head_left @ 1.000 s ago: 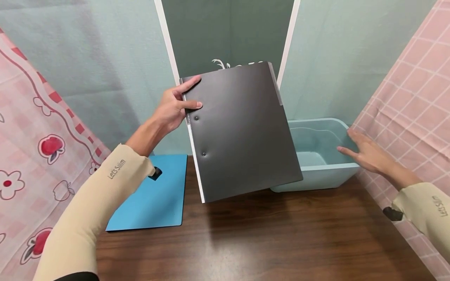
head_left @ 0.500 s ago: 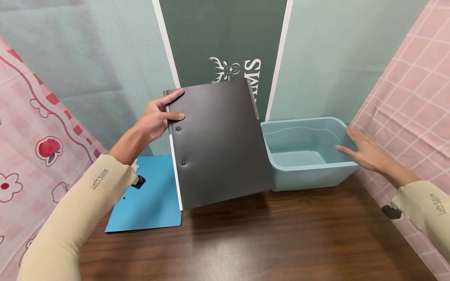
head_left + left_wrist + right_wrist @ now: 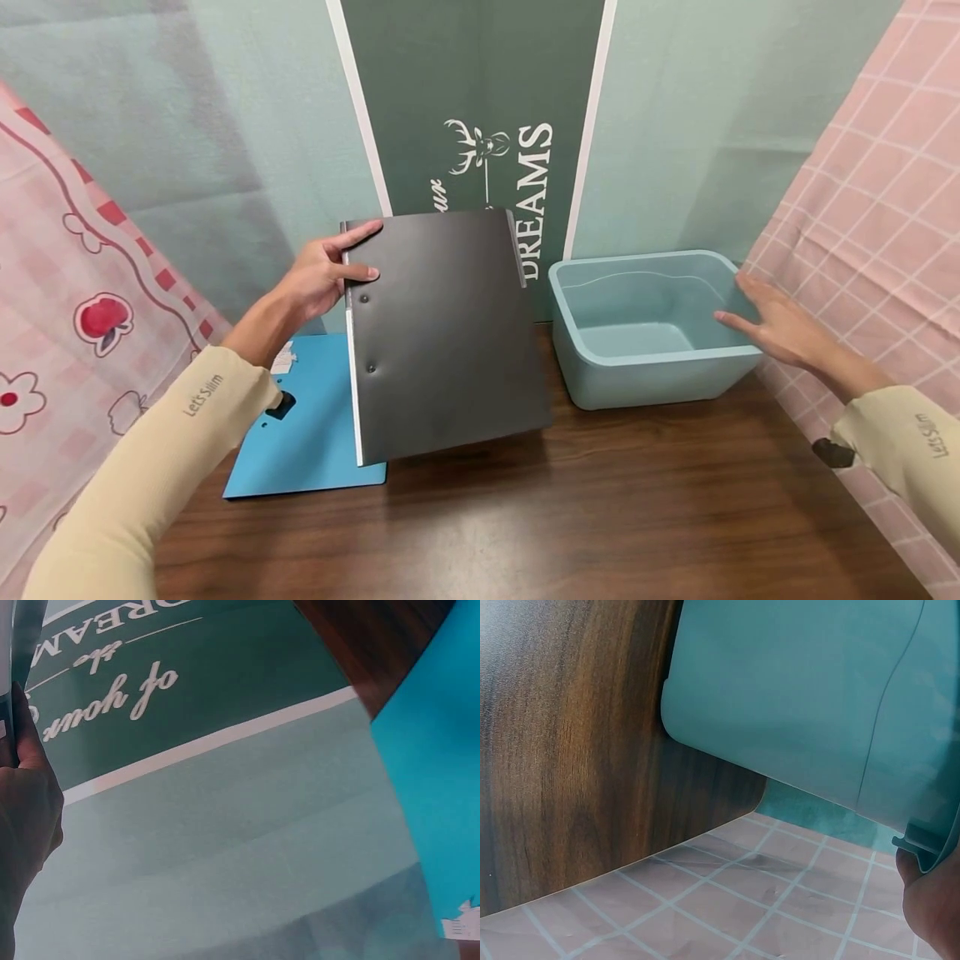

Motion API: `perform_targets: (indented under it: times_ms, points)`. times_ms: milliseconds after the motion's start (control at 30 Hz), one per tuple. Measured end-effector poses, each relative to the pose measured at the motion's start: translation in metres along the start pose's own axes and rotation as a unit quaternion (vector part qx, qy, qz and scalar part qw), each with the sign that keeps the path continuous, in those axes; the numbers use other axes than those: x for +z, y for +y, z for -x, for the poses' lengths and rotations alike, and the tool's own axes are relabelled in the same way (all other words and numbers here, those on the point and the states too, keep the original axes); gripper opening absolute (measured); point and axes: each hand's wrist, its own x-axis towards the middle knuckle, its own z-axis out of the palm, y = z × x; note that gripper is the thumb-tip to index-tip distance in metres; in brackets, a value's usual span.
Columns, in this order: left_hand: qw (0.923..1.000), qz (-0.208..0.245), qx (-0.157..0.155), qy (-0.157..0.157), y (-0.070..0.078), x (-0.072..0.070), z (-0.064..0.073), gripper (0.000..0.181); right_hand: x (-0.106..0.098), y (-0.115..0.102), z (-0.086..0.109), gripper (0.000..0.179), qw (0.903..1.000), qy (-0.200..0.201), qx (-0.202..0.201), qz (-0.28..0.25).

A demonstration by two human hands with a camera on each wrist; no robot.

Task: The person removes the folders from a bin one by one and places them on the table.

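A black file folder with two rivets near its left edge is held up over the table by my left hand. The thumb lies on its near face and the other fingers are mostly hidden behind it. In the left wrist view that hand shows at the left edge. My right hand grips the right rim of a pale blue plastic bin, thumb on the inner side, fingers outside. The right wrist view shows part of this hand tucked under the bin's lip.
A blue folder with a torn white label lies on the brown wooden table, left of the black one. A green printed cloth hangs behind. Pink cloths stand at the left and right.
The black folder and my left hand have moved left and down, uncovering the bin's left side and the lettering behind. My right hand stays on the bin's rim.
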Motion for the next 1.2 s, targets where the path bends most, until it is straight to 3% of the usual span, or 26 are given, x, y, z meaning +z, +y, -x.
perform_targets:
  times_ms: [533,967,1200]
  points:
    - [0.9979,0.003,-0.062,-0.016,-0.061,-0.012,-0.021,0.081,-0.002,0.000,-0.003,0.091,1.0000,0.006,-0.007,-0.002]
    - [0.9948,-0.042,-0.092,-0.011,-0.106,-0.009,-0.042,0.076,-0.010,0.006,-0.018,0.090,0.9999,-0.009,-0.008,-0.003]
    - [0.9926,-0.033,-0.116,-0.015,-0.127,-0.007,-0.050,0.074,-0.011,0.009,-0.024,0.090,0.9998,-0.016,-0.009,-0.007]
